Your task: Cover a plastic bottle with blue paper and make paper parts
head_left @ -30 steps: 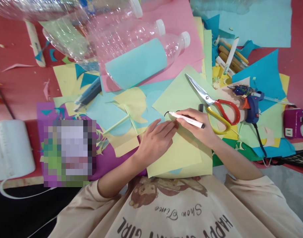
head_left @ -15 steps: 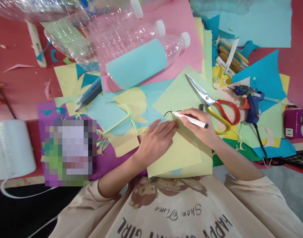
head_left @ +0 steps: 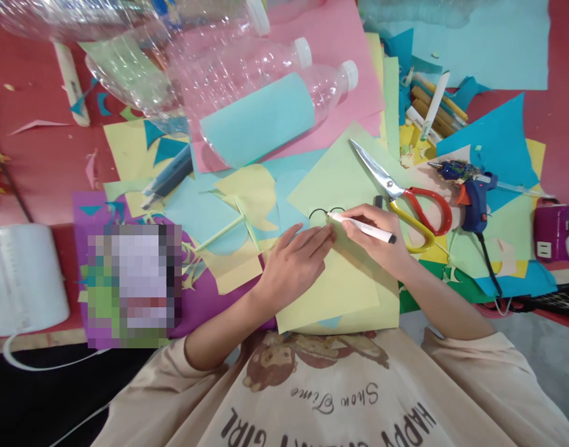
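My right hand [head_left: 375, 239] grips a white marker [head_left: 365, 229], its tip on a pale green sheet of paper [head_left: 340, 167]. Two black curved lines [head_left: 318, 212] are drawn on that sheet near the tip. My left hand [head_left: 296, 264] lies flat across the paper with fingers stretched out, their tips beside the marker and the drawn line. A black marker cap [head_left: 379, 202] lies just beyond my right hand. Scissors [head_left: 396, 192] with red and yellow handles rest on the paper to the right, blades pointing away and left.
Clear plastic bottles, one wrapped in light blue paper [head_left: 260, 121], lie at the back. A blue glue gun [head_left: 473, 192] and several markers [head_left: 435, 105] are on the right. Blue pens [head_left: 167, 177], paper scraps and a white device [head_left: 26, 279] are on the left.
The marker tip and my right hand have moved slightly right, lengthening the black curve. My left hand stays in place on the paper.
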Action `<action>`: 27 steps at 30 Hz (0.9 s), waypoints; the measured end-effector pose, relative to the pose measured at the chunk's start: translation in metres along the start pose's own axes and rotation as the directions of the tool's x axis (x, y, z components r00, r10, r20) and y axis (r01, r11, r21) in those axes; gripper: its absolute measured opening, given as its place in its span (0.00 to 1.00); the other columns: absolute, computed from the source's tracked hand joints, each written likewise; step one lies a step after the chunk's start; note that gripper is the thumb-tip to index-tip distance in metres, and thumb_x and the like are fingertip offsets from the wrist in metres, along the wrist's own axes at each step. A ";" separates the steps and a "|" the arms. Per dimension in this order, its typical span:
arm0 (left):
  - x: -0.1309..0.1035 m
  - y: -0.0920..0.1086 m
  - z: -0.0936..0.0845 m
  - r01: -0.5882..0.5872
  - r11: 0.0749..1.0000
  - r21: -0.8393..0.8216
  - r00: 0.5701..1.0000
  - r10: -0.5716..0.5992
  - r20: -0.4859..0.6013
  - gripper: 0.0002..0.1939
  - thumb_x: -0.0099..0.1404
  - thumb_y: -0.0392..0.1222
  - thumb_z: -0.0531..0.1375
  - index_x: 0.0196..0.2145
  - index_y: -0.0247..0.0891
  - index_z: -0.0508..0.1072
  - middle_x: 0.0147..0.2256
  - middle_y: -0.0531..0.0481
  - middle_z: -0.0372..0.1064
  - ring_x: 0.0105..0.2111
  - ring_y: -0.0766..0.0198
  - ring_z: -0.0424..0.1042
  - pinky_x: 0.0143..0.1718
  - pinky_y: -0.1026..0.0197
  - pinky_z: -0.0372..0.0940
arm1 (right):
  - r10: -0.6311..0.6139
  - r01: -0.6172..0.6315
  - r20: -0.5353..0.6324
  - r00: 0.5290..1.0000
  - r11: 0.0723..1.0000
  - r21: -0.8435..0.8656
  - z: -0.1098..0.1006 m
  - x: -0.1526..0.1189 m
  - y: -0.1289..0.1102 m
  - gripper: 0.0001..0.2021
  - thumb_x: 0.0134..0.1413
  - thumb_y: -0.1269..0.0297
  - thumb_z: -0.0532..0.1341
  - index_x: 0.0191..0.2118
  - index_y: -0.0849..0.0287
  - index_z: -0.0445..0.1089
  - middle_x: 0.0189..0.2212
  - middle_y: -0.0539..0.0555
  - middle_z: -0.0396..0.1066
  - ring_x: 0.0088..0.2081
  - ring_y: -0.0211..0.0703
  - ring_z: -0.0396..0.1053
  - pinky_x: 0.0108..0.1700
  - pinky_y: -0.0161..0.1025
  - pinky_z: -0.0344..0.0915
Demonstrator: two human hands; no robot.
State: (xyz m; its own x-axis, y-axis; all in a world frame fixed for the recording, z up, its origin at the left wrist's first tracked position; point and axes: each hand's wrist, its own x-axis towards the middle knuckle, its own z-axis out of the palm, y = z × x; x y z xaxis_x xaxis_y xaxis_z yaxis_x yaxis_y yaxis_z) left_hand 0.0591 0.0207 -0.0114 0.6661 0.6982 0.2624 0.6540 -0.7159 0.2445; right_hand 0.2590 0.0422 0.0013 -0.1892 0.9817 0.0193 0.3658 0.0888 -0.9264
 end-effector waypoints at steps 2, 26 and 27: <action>0.000 0.000 0.000 -0.001 1.000 0.008 1.000 0.001 0.007 0.19 0.65 0.28 0.53 0.51 0.35 0.72 0.52 0.47 0.74 0.49 0.57 0.73 0.53 0.48 0.66 | 0.006 -0.006 -0.001 1.000 1.000 -0.013 0.000 0.000 0.000 0.04 0.57 0.63 0.62 0.34 0.57 0.72 0.25 0.47 0.71 0.25 0.33 0.65 0.26 0.32 0.62; 0.001 0.001 -0.003 0.009 1.000 0.026 0.999 -0.010 0.040 0.19 0.65 0.28 0.52 0.52 0.36 0.71 0.54 0.48 0.72 0.49 0.58 0.73 0.55 0.48 0.64 | -0.107 0.104 -0.313 0.944 0.994 -0.026 -0.034 -0.001 0.010 0.14 0.64 0.56 0.54 0.47 0.51 0.73 0.30 0.50 0.76 0.25 0.38 0.73 0.28 0.39 0.71; 0.000 0.001 -0.004 0.014 1.000 0.020 0.999 -0.014 0.043 0.19 0.65 0.28 0.52 0.52 0.36 0.71 0.54 0.48 0.72 0.49 0.58 0.73 0.55 0.47 0.64 | -0.146 0.113 -0.308 0.940 0.986 -0.123 -0.039 0.001 0.011 0.12 0.62 0.57 0.57 0.47 0.51 0.73 0.31 0.51 0.76 0.29 0.41 0.74 0.34 0.42 0.73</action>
State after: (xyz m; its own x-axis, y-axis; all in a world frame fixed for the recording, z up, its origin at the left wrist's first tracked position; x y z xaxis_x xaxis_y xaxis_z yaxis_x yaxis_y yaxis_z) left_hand 0.0586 0.0205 -0.0079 0.6715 0.7082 0.2180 0.6699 -0.7060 0.2298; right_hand 0.2981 0.0503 0.0058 0.0490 0.9618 0.2693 0.4518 0.2191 -0.8648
